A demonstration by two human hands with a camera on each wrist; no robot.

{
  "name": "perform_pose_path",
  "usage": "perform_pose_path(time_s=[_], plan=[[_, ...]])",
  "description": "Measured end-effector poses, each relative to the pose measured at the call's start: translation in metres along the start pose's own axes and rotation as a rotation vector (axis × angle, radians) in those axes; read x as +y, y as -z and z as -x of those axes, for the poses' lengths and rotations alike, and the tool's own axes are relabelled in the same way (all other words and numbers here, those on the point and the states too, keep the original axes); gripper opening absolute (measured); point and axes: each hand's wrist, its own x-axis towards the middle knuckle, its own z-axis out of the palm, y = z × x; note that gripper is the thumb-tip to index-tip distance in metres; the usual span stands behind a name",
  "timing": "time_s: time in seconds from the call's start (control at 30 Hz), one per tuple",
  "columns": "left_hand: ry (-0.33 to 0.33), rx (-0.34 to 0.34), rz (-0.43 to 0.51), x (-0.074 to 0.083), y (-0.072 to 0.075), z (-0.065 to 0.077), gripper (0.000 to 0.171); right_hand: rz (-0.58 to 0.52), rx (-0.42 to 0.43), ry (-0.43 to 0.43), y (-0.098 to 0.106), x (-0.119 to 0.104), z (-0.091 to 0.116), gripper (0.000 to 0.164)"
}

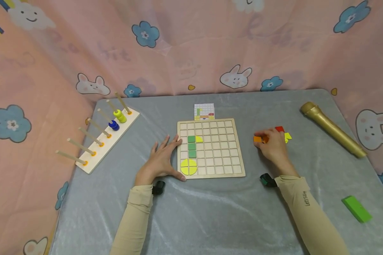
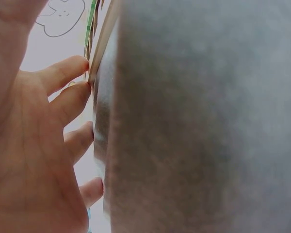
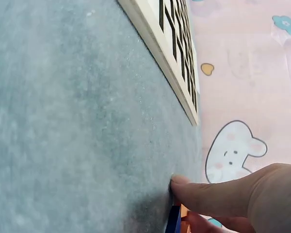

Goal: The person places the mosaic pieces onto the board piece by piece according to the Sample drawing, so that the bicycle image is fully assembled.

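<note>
My left hand [image 1: 159,159] rests with fingers spread at the left edge of a wooden grid board [image 1: 239,170]; its fingertips and thumb touch the rim. On the board lie several green square tiles [image 1: 192,146], a yellow quarter-round tile [image 1: 199,139] and a yellow circle [image 1: 188,166] made of quarter pieces. To the right of the board my right hand [image 1: 272,148] pinches an orange tile [image 1: 257,139] between thumb and finger, close above the cloth. Red [image 1: 279,129] and yellow [image 1: 288,136] tiles lie by its fingers. The right wrist view also has a blue piece [image 3: 173,221] below the thumb.
A small pattern card [image 1: 204,111] lies behind the board. A peg stand [image 1: 110,140] with blue and yellow beads is at the left. On the right are a gold microphone-like stick [image 1: 333,129] and a green block [image 1: 356,209]. Printed pink curtains [image 1: 185,49] surround the table.
</note>
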Motion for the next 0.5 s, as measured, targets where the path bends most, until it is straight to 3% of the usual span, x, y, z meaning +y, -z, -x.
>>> perform_pose_path(time_s=[0.27,0.5], plan=[[0.000,0.001,0.003,-0.001,-0.001,-0.001,0.144,-0.017,-0.018,-0.065,-0.003,-0.006,-0.002,0.028],[-0.007,0.003,-0.001,-0.001,0.000,-0.001,0.144,-0.094,0.034,0.021,-0.012,-0.019,0.001,0.024]])
